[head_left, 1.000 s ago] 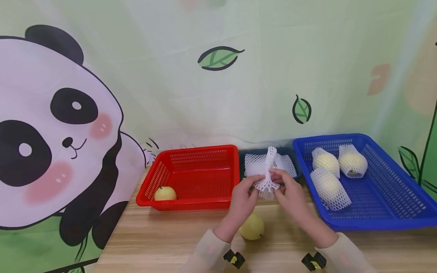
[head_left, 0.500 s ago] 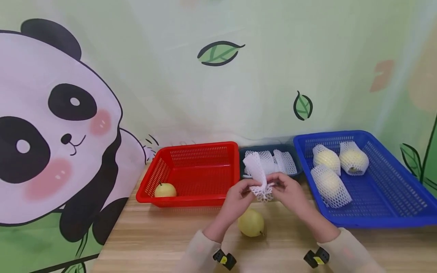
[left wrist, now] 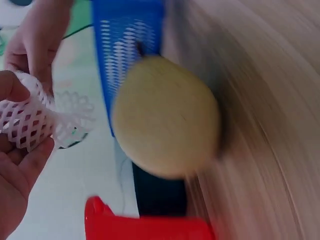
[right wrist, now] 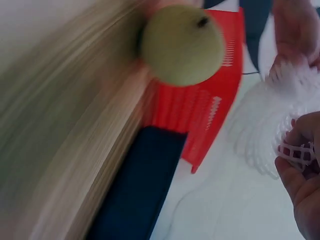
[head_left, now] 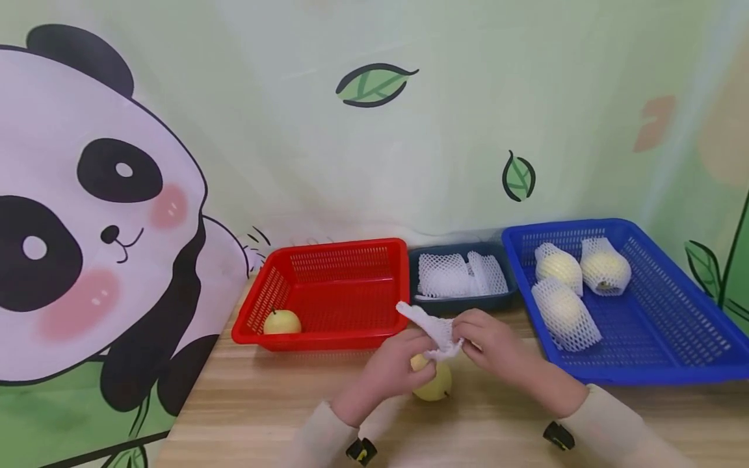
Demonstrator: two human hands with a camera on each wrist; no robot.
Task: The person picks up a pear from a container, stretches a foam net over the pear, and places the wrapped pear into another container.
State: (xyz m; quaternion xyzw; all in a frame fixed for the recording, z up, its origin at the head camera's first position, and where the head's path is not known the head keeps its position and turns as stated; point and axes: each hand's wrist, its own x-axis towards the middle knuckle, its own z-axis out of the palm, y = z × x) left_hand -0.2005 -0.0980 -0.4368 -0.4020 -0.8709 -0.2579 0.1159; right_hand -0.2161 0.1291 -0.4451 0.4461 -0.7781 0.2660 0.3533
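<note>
A white foam fruit net (head_left: 434, 328) hangs between my two hands, over the front part of the table. My left hand (head_left: 398, 364) pinches one side of it; in the left wrist view its thumb and fingers hold the mesh (left wrist: 30, 117). The right hand (head_left: 491, 341) pinches the opposite side, fingertips on the rim of the net (right wrist: 300, 152). Just below, a bare yellow-green pear (head_left: 435, 383) lies on the wooden table, partly covered by the left hand and the net. Neither hand clearly grips the pear.
At left, a red basket (head_left: 351, 338) holds one bare pear (head_left: 282, 322). A dark teal basket (head_left: 468, 303) behind the hands contains more foam nets (head_left: 445, 274). The blue basket (head_left: 649, 374) at right holds three net-wrapped pears (head_left: 564, 312).
Both hands have lowered the net from in front of the teal basket toward the pear. Its closed end has swung from upright to leaning left, and the left hand has come over the pear.
</note>
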